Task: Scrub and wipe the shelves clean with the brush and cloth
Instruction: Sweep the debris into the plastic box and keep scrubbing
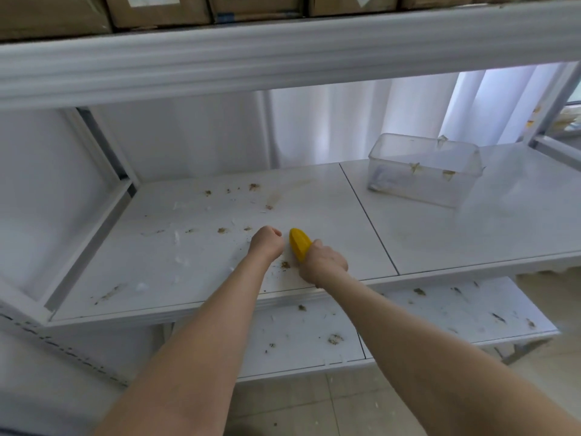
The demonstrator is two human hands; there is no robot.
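My right hand (pixel 323 264) grips a yellow brush (pixel 299 245) and holds it down on the white middle shelf (pixel 195 247), near the shelf's front edge. My left hand (pixel 267 242) is just left of the brush, curled into a fist over the shelf, and nothing shows in it. Brown crumbs and white flecks are scattered over the left panel of the shelf. The lower shelf (pixel 440 313) is also spotted with dirt. No cloth is in view.
A clear plastic box (pixel 424 169) stands at the back of the shelf's right panel. Cardboard boxes (pixel 157 9) fill the top shelf. A white beam (pixel 283 55) runs overhead. Tiled floor lies below.
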